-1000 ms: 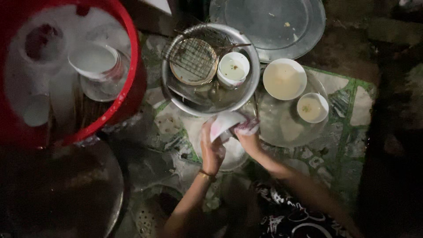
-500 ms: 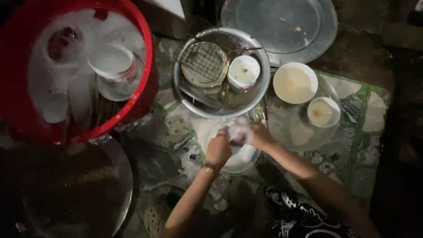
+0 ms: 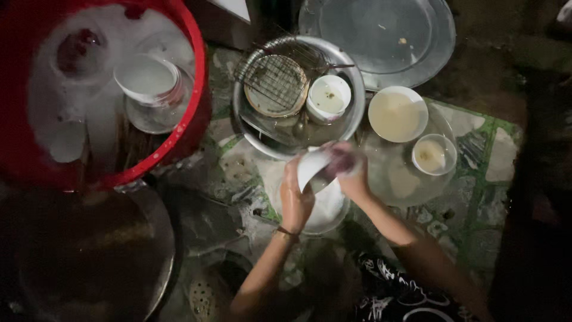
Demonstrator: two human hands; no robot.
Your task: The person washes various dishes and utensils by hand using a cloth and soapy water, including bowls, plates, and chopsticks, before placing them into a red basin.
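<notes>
Small white bowl point(image 3: 311, 169) — tilted on edge, pale and wet-looking, left hand point(image 3: 296, 200) clamped on its rim, right hand point(image 3: 351, 173) closed on a purplish scrubber point(image 3: 338, 160) — above a soapy white dish point(image 3: 326, 209).

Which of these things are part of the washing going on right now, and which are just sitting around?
In use: left hand, right hand, small white dish, purple scrubbing cloth.
Lying about: red plastic tub, round wire grill, large round metal tray.
</notes>
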